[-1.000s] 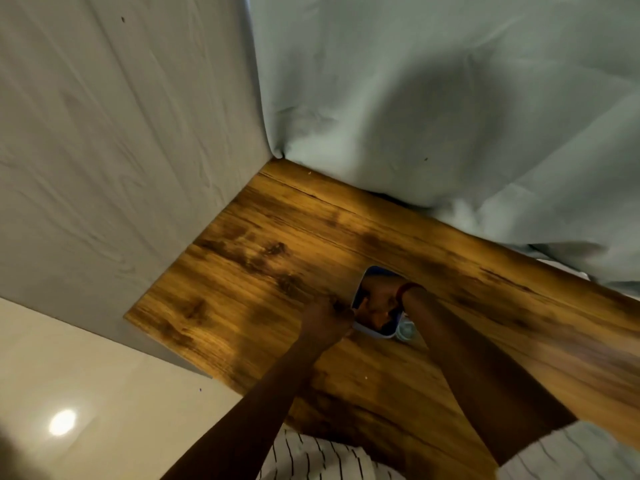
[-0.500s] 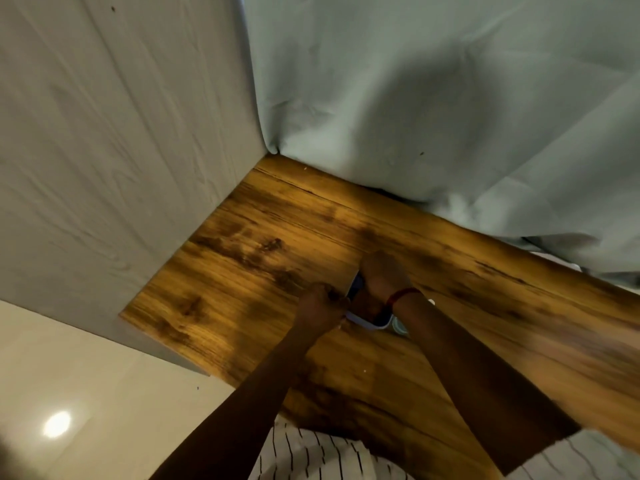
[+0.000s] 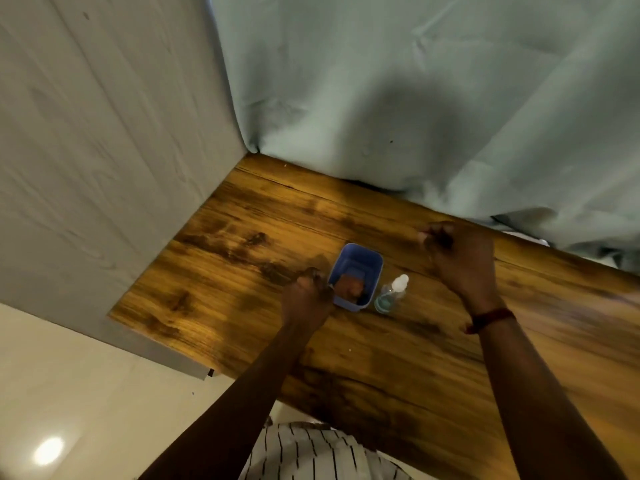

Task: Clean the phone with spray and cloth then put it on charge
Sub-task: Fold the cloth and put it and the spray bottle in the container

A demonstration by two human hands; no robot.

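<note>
A small blue box point(image 3: 369, 261) stands open on the wooden table point(image 3: 242, 237). Something orange-brown point(image 3: 349, 287) lies inside it; I cannot tell what it is. My left hand point(image 3: 306, 299) grips the box's left rim. Just right of the box a clear spray bottle point(image 3: 391, 294) with a white cap stands upright. My right hand point(image 3: 460, 261) hovers above the table to the right of the box and bottle, its fingers curled shut with nothing visible in them. A red band point(image 3: 490, 318) circles that wrist. No phone is in view.
A pale green curtain point(image 3: 415, 98) hangs along the table's far edge. A grey-white wall panel point(image 3: 104, 150) closes off the left side. Light floor tiles point(image 3: 86, 393) lie below the table's near left corner.
My right hand has come out of the blue box and risen to the right, uncovering the box's inside and the spray bottle. My left hand stays at the box's rim.
</note>
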